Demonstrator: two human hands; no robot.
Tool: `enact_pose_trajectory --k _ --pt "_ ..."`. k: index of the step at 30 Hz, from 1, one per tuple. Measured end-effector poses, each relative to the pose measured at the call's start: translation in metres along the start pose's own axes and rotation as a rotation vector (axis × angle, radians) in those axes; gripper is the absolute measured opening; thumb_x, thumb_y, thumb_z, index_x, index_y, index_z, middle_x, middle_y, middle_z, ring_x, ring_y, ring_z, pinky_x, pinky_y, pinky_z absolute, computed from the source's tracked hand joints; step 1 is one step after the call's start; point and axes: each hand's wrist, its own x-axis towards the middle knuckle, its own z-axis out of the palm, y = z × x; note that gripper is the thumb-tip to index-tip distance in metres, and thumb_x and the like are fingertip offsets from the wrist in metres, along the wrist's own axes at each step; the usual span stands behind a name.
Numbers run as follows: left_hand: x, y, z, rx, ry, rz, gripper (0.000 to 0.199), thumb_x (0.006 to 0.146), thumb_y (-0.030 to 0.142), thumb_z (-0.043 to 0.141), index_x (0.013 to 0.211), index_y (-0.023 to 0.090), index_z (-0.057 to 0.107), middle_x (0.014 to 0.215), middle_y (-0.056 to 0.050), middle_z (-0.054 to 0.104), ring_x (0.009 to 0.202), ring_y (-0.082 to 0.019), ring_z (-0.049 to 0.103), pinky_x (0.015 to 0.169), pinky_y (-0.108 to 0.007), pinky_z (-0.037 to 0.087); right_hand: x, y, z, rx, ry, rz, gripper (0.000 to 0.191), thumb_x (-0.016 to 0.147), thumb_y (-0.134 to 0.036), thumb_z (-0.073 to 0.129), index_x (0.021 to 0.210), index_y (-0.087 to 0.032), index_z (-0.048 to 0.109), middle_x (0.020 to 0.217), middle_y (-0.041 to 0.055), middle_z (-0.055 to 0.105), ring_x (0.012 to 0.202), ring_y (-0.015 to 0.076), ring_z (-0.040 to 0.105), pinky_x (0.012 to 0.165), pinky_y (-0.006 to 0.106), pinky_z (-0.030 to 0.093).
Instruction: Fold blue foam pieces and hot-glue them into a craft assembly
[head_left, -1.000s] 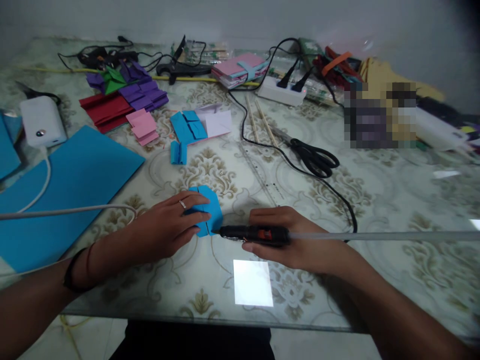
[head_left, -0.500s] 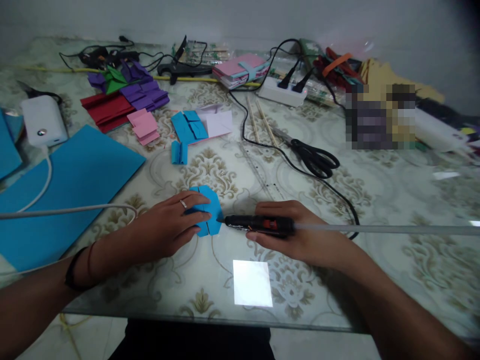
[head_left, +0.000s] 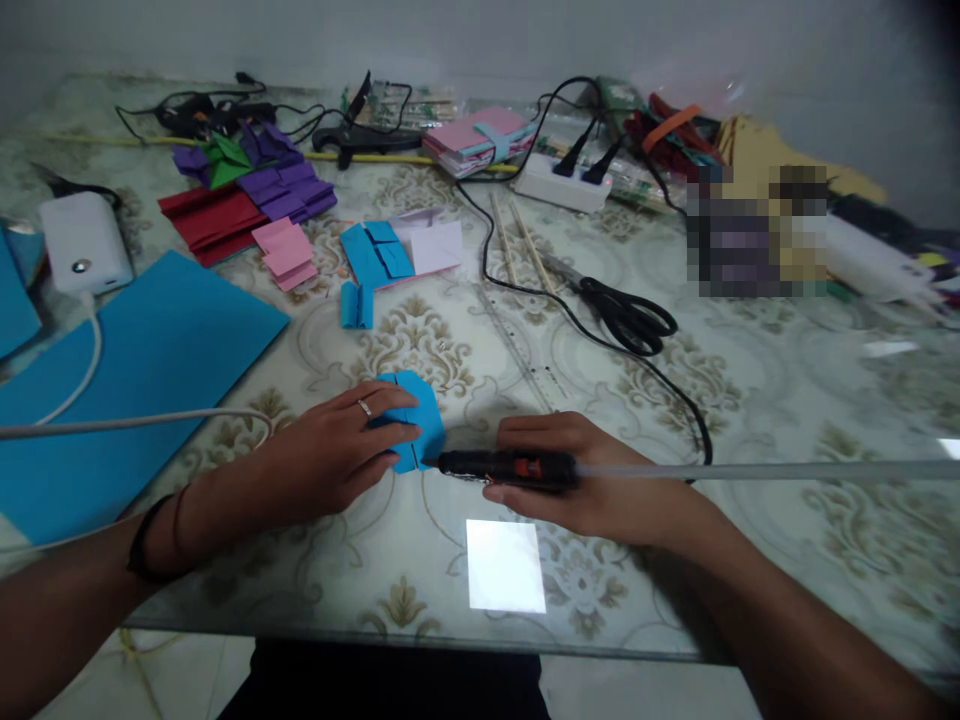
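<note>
Glue gun (head_left: 544,469) shifted left; left hand (head_left: 349,440) hides blue paper (head_left: 426,405) (partly).

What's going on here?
One person is working on folded paper at a table. The left hand lies over a small blue piece, fingers spread on it. The right hand grips a glue gun, its tip at the piece's lower right edge; I can't tell if it touches or if any glue is out. Scissors lie beyond the right hand.
</note>
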Motion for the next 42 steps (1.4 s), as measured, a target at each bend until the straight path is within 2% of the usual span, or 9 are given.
enact_pose_trajectory --k 8,14,20,29,35,42 --pt "0.000 -0.001 0.001 0.000 0.034 0.022 0.032 0.102 0.014 0.054 0.130 0.017 0.067 0.144 -0.015 0.060 0.141 -0.033 0.053 0.120 -0.056 0.048 -0.001 -0.001 -0.006 -0.019 -0.021 0.010 0.033 0.096 -0.034 0.070 0.071 -0.020 0.053 0.068 -0.0034 0.050 0.059 0.0107 0.049 0.055 0.026 0.036" --pt "0.000 -0.001 0.001 0.009 0.028 0.020 0.031 0.102 0.014 0.053 0.130 0.018 0.067 0.142 -0.015 0.061 0.140 -0.032 0.054 0.120 -0.054 0.048 -0.001 -0.002 -0.014 -0.061 -0.028 0.087 0.036 0.096 -0.035 0.070 0.069 -0.020 0.052 0.066 -0.0033 0.050 0.059 0.0109 0.049 0.055 0.026 0.037" --pt "0.001 0.000 0.000 0.013 0.027 0.026 0.031 0.103 0.015 0.053 0.130 0.018 0.067 0.142 -0.015 0.061 0.140 -0.031 0.054 0.121 -0.054 0.047 -0.001 0.001 -0.012 -0.075 0.034 0.066 0.032 0.096 -0.033 0.070 0.071 -0.020 0.055 0.066 -0.0036 0.052 0.058 0.0105 0.051 0.055 0.025 0.038" --pt "-0.001 -0.001 0.002 -0.011 0.012 -0.019 0.031 0.103 0.017 0.055 0.130 0.019 0.067 0.146 -0.013 0.060 0.144 -0.031 0.051 0.123 -0.053 0.045 0.001 0.003 0.005 -0.035 0.090 -0.073 0.028 0.097 -0.028 0.072 0.075 -0.019 0.058 0.070 -0.0030 0.049 0.063 0.0115 0.048 0.058 0.026 0.037" --pt "-0.001 0.000 0.001 -0.026 0.017 -0.012 0.032 0.102 0.017 0.053 0.130 0.019 0.068 0.145 -0.014 0.060 0.143 -0.032 0.052 0.123 -0.054 0.046 -0.001 0.000 0.001 -0.012 0.008 -0.011 0.034 0.096 -0.030 0.073 0.071 -0.020 0.052 0.069 -0.0044 0.048 0.059 0.0094 0.047 0.056 0.025 0.036" --pt "0.000 0.000 0.000 -0.019 0.005 -0.010 0.032 0.103 0.016 0.053 0.131 0.018 0.067 0.146 -0.015 0.059 0.144 -0.032 0.050 0.122 -0.055 0.046 -0.001 -0.001 -0.004 0.001 -0.022 0.024 0.035 0.096 -0.034 0.071 0.070 -0.020 0.051 0.068 -0.0041 0.049 0.059 0.0101 0.048 0.054 0.025 0.036"
